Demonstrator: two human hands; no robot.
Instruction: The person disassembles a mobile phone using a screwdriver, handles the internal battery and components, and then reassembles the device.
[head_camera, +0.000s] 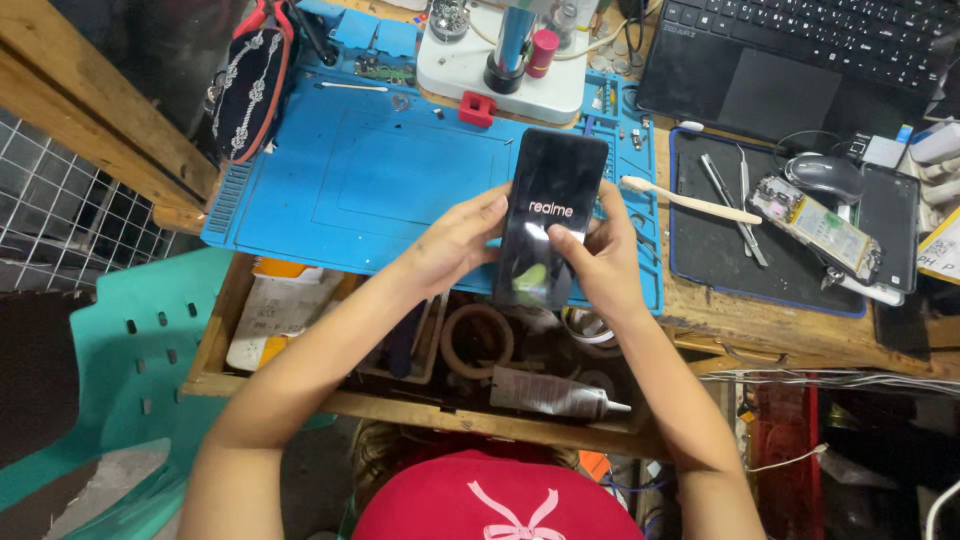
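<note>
A black smartphone (553, 185) with a lit start-up screen is held over the front edge of a blue work mat (370, 170). My left hand (455, 240) grips its left edge. My right hand (600, 255) holds the right edge, with the thumb pressed on the lower half of the glass. Both hands hover above an open wooden drawer (300, 385).
The drawer holds a tape roll (477, 338), a grey tube (555, 393) and papers. A toothbrush (690, 200), tweezers (735, 205), an opened phone (818, 225) and a mouse (825, 175) lie on a black mat at right. A laptop (800, 55) and a microscope base (500, 60) stand behind.
</note>
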